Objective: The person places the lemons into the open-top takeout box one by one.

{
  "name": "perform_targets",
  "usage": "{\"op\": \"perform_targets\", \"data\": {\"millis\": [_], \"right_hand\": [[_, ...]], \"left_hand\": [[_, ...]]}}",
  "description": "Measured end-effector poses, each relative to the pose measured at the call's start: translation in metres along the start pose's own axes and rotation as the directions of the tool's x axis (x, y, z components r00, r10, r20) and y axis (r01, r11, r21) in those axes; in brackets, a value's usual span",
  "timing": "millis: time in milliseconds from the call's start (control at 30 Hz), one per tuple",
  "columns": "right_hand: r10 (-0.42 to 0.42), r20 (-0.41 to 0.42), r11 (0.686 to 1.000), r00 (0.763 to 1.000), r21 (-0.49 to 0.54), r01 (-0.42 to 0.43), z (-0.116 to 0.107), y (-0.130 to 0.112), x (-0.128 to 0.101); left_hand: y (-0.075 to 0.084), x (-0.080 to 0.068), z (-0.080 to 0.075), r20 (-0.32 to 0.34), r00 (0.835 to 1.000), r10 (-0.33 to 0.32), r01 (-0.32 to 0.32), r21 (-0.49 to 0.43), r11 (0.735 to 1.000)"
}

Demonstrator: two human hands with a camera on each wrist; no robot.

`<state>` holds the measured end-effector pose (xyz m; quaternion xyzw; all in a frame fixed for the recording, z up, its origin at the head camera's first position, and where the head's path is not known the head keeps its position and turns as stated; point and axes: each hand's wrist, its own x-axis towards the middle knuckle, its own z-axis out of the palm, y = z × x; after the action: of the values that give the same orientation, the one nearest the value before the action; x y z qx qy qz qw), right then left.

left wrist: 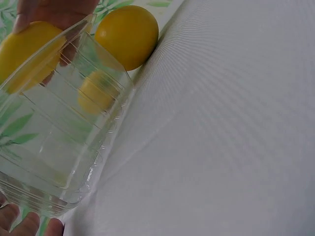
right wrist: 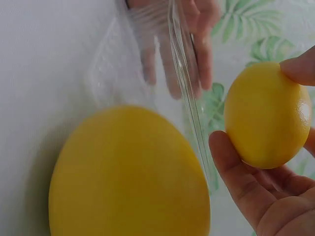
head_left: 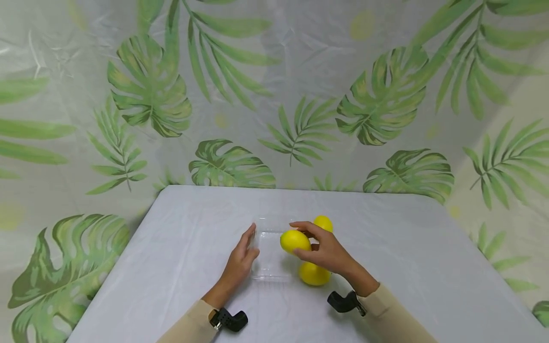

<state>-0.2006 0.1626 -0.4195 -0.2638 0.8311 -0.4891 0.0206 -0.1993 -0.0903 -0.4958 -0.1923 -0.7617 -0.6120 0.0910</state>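
My right hand (head_left: 328,250) holds a yellow lemon (head_left: 292,241) between thumb and fingertips, over the right part of a clear plastic container (head_left: 262,275). At the container's left side is my left hand (head_left: 237,264), its fingers straight along the wall and its thumb near the rim. Through the clear plastic, the right wrist view shows these left fingers (right wrist: 170,73) extended. Two more lemons lie on the table right of the container: a nearer lemon (head_left: 315,275) below my right hand and a farther lemon (head_left: 323,223) partly hidden behind it.
A white cloth covers the table (head_left: 188,224). Behind it hangs a pale curtain (head_left: 309,76) printed with green leaves. Each wrist carries a small black camera, the left camera (head_left: 231,320) and the right camera (head_left: 343,302).
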Motion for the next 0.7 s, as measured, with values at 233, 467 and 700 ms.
{"op": "perform_targets", "data": {"millis": [233, 467, 700], "right_hand": [[-0.03, 0.055, 0.999, 0.998, -0.028, 0.032, 0.018, -0.007, 0.005], [-0.115, 0.102, 0.981, 0.988, -0.145, 0.129, 0.035, -0.007, 0.012], [-0.204, 0.159, 0.949, 0.966, -0.209, 0.235, 0.046, -0.007, 0.018]], "left_hand": [[0.017, -0.004, -0.002, -0.006, 0.999, -0.042, 0.042, 0.014, 0.999], [0.039, -0.007, -0.005, 0.029, 0.998, -0.062, 0.061, 0.024, 0.998], [0.002, -0.001, -0.001, 0.002, 0.997, -0.075, 0.075, 0.018, 0.997]]}}
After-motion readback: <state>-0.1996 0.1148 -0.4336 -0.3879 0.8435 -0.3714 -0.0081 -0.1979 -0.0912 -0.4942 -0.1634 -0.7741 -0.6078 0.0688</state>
